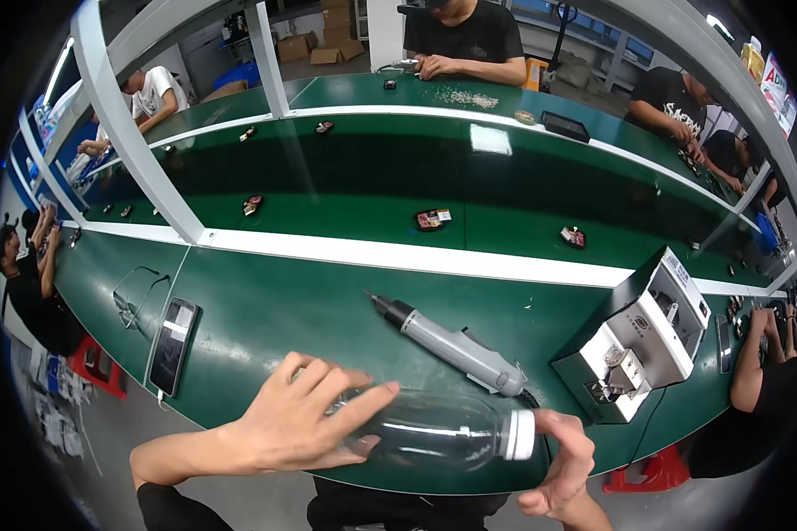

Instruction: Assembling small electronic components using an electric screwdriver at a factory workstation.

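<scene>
A clear, see-through plastic bottle (447,434) with a white screw cap (519,434) lies sideways above the table's near edge. Around its base end my left hand (305,416) is closed, with fingers on top and the thumb below. My right hand (565,465) is beside the cap, its index fingertip at or touching the cap's edge. Its thumb stands apart from the bent fingers, and nothing sits between them. Just beyond the bottle, a grey electric screwdriver (456,350) lies on the green table (266,310), its black tip pointing to the far left.
At right stands a silver screw-feeder machine (633,341). A phone (175,345) with a cable and a pair of glasses (133,296) lie at left. Beyond a white rail (398,255), small dark parts trays (433,219) sit on a green belt. Several people work around the line.
</scene>
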The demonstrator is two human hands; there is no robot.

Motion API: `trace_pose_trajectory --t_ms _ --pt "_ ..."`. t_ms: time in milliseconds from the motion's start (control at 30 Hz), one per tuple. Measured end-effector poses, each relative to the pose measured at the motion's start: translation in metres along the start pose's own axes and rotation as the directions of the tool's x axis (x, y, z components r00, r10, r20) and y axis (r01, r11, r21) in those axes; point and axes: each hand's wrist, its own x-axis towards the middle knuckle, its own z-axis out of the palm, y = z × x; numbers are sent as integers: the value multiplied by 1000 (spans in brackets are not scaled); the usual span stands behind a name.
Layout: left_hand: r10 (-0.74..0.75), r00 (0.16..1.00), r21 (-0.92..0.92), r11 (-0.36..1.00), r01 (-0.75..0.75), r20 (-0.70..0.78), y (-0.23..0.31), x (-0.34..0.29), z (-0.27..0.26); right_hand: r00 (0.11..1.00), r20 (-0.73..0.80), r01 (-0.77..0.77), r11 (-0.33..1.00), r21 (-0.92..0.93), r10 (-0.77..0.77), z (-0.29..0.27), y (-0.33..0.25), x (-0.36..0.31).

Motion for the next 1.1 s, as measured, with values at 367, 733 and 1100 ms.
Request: trace_pose_trajectory --t_ms 367,733,1100 --pt "183 907 -813 535 231 378 23 -3 -24 981 190 -1 983 183 -34 -33 -48 51" --pt "92 980 -977 -111 184 174 -14 -89 -33 942 198 185 910 372 -272 -18 -38 59" --pt "-391 796 -175 920 350 -462 34 -111 -95 865 500 -82 977 196 -28 2 -8 45"
